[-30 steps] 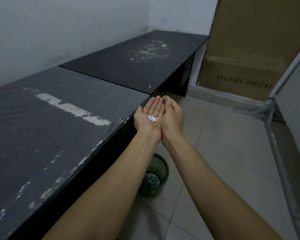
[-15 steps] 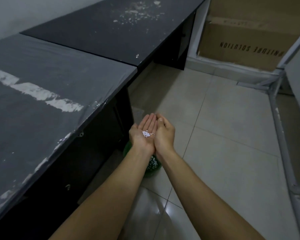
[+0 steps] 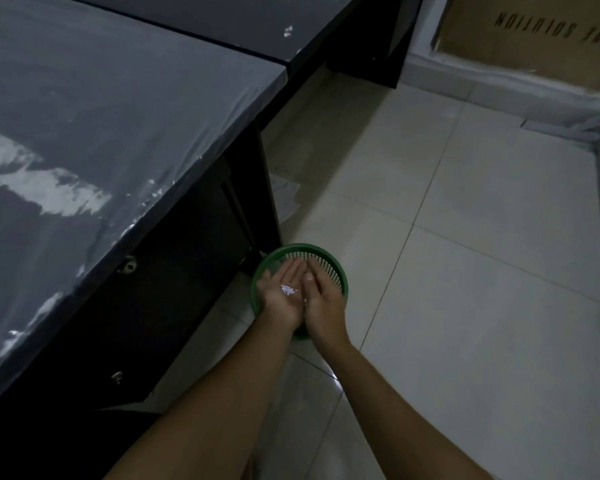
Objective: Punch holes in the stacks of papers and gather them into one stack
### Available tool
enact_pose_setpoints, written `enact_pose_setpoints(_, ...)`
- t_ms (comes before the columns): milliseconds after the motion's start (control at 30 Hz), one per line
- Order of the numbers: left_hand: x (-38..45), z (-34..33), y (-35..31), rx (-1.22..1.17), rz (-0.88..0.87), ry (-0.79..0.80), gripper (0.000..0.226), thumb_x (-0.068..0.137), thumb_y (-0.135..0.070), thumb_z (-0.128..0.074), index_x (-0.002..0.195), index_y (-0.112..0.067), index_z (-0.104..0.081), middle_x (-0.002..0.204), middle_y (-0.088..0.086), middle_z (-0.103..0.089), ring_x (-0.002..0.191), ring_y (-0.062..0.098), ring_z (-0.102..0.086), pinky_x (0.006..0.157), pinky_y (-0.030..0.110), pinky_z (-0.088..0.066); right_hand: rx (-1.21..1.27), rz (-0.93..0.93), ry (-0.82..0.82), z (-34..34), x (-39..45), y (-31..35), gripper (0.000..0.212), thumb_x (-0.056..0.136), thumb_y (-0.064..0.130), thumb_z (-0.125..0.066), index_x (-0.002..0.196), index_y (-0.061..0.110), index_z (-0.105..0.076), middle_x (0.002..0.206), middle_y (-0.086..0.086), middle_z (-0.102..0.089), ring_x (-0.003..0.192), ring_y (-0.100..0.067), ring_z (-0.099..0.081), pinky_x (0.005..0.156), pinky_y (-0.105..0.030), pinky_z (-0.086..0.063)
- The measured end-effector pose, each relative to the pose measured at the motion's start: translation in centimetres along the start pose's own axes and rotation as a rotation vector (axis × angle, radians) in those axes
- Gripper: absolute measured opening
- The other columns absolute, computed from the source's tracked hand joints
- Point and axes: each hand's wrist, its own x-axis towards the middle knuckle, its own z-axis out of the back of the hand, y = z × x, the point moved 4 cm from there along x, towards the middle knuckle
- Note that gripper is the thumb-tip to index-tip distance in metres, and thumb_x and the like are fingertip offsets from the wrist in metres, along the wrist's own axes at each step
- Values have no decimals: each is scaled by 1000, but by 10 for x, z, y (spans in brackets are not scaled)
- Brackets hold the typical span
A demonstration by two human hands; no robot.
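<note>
Here, from left to right, we label what we see.
Desk (image 3: 111,109): dark top with pale scuffs, filling the left side; a second dark desk (image 3: 257,19) adjoins it at the far end.
Left hand (image 3: 280,299): we see it palm up, fingers extended and close together, slightly cupped, over the basket.
Paper punchings (image 3: 288,290): a small white cluster lying in the left palm.
Basket (image 3: 336,271): green, round, mesh-walled, standing on the floor just beside the desk's corner, directly beneath both hands.
Right hand (image 3: 323,297): edge pressed against the left hand, fingers curved inward and together, grasping nothing.
Floor (image 3: 465,271): pale glossy tiles.
Cardboard box (image 3: 534,36): far right, against the wall, its printed lettering upside down.
Paper stacks: we see none in this view.
</note>
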Motion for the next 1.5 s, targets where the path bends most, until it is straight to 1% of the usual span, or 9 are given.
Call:
enact_pose_setpoints(200,37,11,-4,138,-14,-24,79,106,-52,-9,144,9,-40,151,23,-43,144,34,-35,123,44,-19,-284,251,311,-14,-10,-31,47,107,37,-33,146,15,-50,155,0,-44,146,-9,-33,122,-38,-25)
enact_pose_setpoints(433,48,21,-8,152,37,-28,80,102,-62,-18,144,0,-45,145,15,-51,134,37,-46,117,51,-31,-328,77,266,-3,14,-46,48,107,53,-24,146,35,-45,154,14,-41,144,-3,-31,121,-42,-26)
enact_pose_setpoints(633,51,17,-6,257,60,-2,86,100,-66,-7,151,-4,-37,156,19,-38,146,37,-30,119,51,-18,-393,299,388,-11,-4,-38,48,109,39,-25,153,25,-36,160,4,-33,149,-4,-22,124,-34,-17)
enact_pose_setpoints(833,47,19,-6,208,83,60,92,93,-77,-20,149,-7,-41,151,19,-43,140,41,-38,113,54,-30,-333,-12,267,-2,15,-64,68,99,68,-17,154,31,-34,161,5,-32,149,-10,-25,124,-41,-20)
enact_pose_setpoints(1033,44,16,-6,314,135,90,93,93,-78,-12,154,-12,-36,156,24,-34,144,39,-33,112,52,-29,-417,281,369,-12,1,-41,55,108,47,-19,156,23,-29,164,6,-24,152,-4,-10,123,-25,-10)
enact_pose_setpoints(1233,45,13,-9,479,182,121,103,77,-93,-19,154,-27,-34,154,22,-38,140,43,-39,116,65,-18,-394,2,188,-5,27,-61,63,104,59,-13,152,25,-35,163,-3,-26,152,-14,-16,124,-46,-17)
enact_pose_setpoints(1367,52,20,-11,462,189,89,105,77,-93,-19,153,-23,-36,148,20,-48,132,40,-49,109,58,-36,-408,216,176,-2,14,-39,51,109,40,-23,149,14,-42,154,9,-35,139,16,-18,117,-12,-15)
enact_pose_setpoints(1433,49,16,-9,444,183,105,103,83,-88,-15,154,-16,-34,151,22,-42,137,40,-44,105,52,-39,-438,292,270,-11,6,-39,57,108,48,-18,156,20,-31,163,9,-23,148,6,-11,122,-21,-11)
enact_pose_setpoints(1500,46,12,-9,426,182,116,101,86,-85,-10,155,-14,-32,156,25,-33,144,40,-33,115,54,-27,-438,277,336,-21,7,-56,63,105,56,-14,158,24,-24,165,5,-20,152,-4,-8,124,-27,-9)
